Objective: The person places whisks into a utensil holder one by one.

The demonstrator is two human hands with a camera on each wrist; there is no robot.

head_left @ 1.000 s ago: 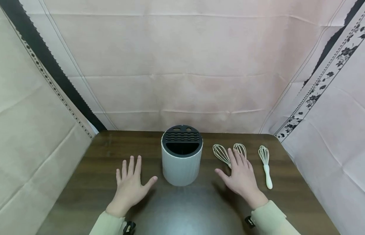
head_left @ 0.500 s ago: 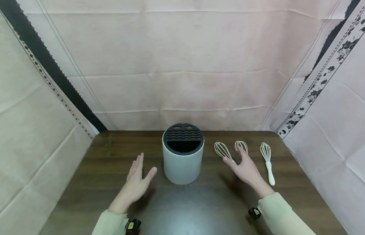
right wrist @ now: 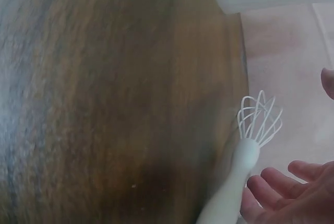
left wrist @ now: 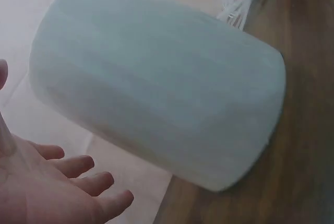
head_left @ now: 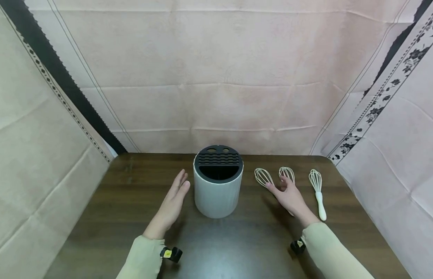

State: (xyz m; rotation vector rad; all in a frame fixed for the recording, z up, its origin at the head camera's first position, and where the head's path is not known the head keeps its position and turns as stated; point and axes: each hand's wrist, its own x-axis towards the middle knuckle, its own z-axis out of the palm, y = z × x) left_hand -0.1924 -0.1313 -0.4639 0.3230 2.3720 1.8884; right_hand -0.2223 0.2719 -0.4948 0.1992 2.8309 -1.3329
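A pale, round utensil holder (head_left: 218, 199) with a dark slotted lid (head_left: 219, 164) stands upright on the table. My left hand (head_left: 171, 203) is held up just left of it, fingers extended and palm toward its wall; the left wrist view shows a gap between fingers (left wrist: 83, 166) and holder. My right hand (head_left: 290, 197) hovers over two small white whisks, the left whisk (head_left: 264, 177) and the middle whisk (head_left: 287, 172), hiding most of their handles. Its fingers are bent and apart from the thumb. One whisk handle (right wrist: 229, 190) lies beside those fingers in the right wrist view.
A third white whisk (head_left: 317, 193) lies right of my right hand, handle toward me. The brown wooden table (head_left: 216, 248) is enclosed by pale cloth (head_left: 216, 108) at the back and both sides.
My left hand has moved up and right, turning its palm toward the holder. My right hand has bent its fingers and spread its thumb over the two whisks. The whisks lie where they were.
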